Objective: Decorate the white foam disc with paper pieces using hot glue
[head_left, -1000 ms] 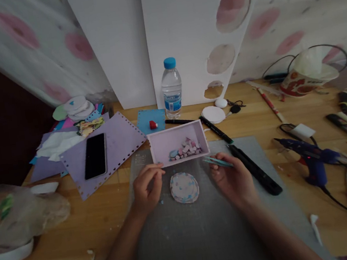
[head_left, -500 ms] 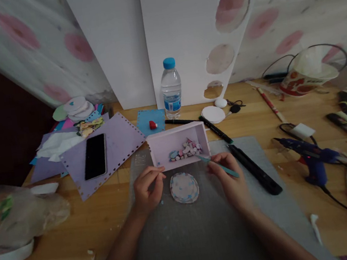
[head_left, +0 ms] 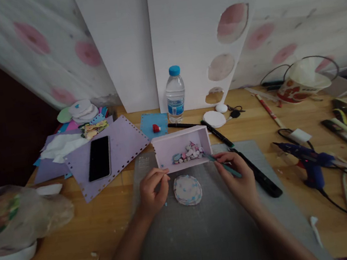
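A shallow pale-pink box lies tilted toward me, with small pink, white and blue paper pieces gathered at its lower right. My left hand pinches the box's front left corner, fingers closed. My right hand holds teal tweezers, whose tips reach the box's right end beside the pieces. In front of the box, between my hands, a round white disc with blue and pink spots rests on the grey cutting mat.
A water bottle stands behind the box. To the left lie a phone and purple paper. Right of my right hand are a black cutter and a blue glue gun with its cable. A bagged bowl sits far left.
The whole view has shifted slightly, moving most things a little right and down. My right hand has turned a little, the tweezers still in it. My left hand stays at the box corner.
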Action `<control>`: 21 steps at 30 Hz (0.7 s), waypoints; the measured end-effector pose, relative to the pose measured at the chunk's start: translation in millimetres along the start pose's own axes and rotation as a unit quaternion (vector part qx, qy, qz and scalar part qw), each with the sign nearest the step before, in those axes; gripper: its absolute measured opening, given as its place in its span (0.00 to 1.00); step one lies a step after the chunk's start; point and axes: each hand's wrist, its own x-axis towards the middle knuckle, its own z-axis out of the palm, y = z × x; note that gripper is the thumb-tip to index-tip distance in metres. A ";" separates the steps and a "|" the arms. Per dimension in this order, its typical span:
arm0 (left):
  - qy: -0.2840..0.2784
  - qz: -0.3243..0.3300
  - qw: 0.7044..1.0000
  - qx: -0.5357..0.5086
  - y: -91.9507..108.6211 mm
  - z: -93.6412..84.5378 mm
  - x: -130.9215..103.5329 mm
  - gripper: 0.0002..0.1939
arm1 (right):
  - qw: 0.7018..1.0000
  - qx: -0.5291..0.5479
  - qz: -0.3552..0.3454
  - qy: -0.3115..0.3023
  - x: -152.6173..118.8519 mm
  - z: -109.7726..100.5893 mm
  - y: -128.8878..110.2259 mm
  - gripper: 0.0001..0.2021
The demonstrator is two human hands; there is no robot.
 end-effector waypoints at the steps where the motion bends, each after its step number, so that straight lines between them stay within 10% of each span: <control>1: 0.001 0.004 1.000 -0.001 0.1 0.0 0.2 0.10 | 1.000 -0.011 -0.010 -0.012 2.1 -2.7 -0.9 0.03; 12: 0.015 0.038 0.999 -0.007 -1.7 1.0 0.1 0.10 | 0.941 -0.303 -0.101 -0.110 25.6 -9.5 -14.0 0.05; 21: 0.012 0.044 0.999 -0.020 -3.7 1.2 0.1 0.10 | 0.943 -0.271 -0.104 -0.163 31.6 9.9 -30.9 0.05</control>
